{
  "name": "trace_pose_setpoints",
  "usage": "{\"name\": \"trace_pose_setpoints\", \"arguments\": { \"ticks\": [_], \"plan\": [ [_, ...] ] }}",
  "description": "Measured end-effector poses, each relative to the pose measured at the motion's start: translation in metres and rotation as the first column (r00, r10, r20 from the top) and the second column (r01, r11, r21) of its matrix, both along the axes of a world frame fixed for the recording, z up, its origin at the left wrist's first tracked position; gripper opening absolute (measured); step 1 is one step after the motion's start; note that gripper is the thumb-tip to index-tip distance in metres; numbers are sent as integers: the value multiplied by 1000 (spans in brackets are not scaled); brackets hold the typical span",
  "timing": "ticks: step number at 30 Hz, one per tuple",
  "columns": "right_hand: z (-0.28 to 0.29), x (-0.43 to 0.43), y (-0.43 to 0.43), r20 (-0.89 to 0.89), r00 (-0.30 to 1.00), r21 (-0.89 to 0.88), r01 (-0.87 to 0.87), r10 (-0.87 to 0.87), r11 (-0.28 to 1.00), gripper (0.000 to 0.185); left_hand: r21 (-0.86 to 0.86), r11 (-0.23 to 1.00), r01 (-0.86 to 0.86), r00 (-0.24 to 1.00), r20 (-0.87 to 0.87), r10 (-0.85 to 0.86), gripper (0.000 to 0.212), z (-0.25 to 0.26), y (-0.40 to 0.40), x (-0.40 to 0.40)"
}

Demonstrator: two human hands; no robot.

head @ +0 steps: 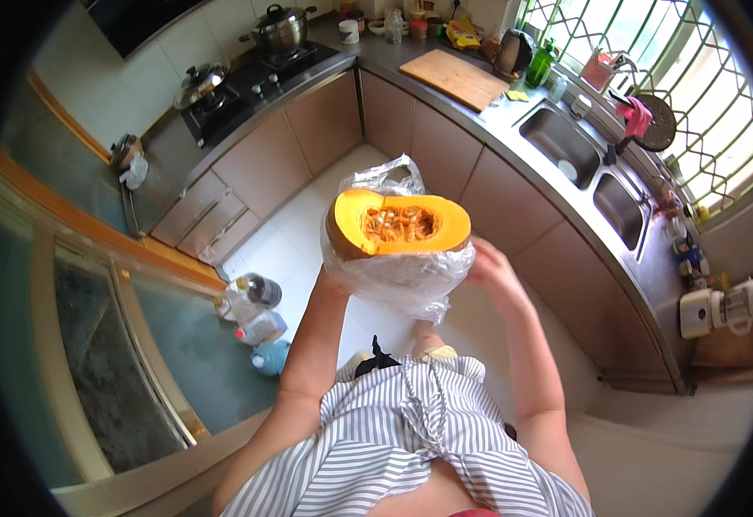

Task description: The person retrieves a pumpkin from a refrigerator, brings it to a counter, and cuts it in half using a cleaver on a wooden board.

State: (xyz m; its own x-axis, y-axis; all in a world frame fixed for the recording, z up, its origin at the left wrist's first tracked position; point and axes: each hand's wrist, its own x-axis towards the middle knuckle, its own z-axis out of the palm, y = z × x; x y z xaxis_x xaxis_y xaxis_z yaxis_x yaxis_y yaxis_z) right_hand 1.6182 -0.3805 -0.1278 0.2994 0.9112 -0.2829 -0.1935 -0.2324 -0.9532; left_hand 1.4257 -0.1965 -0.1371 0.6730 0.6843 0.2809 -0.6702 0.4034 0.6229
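A cut pumpkin half point(447, 226), its orange flesh and seedy hollow facing up, is in front of my body. A clear plastic bag point(402, 278) wraps its underside, and the bag's crumpled handles stick up behind it. My left hand point(334, 284) supports the bagged pumpkin from below at its left end; its fingers are hidden under the bag. At the right end, my right hand point(489, 265) touches the bag's side, its fingertips partly hidden by the plastic.
A wooden cutting board point(454, 77) lies on the counter beside a double sink point(560, 142). A gas stove point(247, 90) carries a lidded pot point(282, 32) and a lidded pan point(202, 87). Several bottles and jugs point(263, 326) stand on the floor at left, near a sliding door point(189, 349).
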Motion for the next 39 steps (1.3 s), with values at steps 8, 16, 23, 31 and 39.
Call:
{"name": "trace_pose_setpoints", "arguments": {
  "ticks": [8, 16, 23, 31, 39],
  "plan": [
    [50, 114, 175, -104, 961, 118, -245, 257, 962, 39, -118, 993, 23, 991, 136, -7, 47, 1, 71, 101],
    [-12, 160, 273, -114, 943, 152, -294, 312, 944, 34, 102, 936, -336, 932, -109, 346, 48, -19, 158, 169],
    [31, 246, 340, 57, 998, 348, 5, -27, 938, 52, -282, 957, 70, 996, 69, -52, 53, -5, 280, 228],
    [8, 220, 423, 819, 439, 385, 58, -370, 921, 27, -230, 927, 295, 955, 42, -293, 55, -26, 413, 277],
    [-37, 225, 484, 944, 327, 127, -476, 42, 870, 24, -297, 906, 300, 951, 15, -310, 52, -43, 491, 337]
  ]
}}
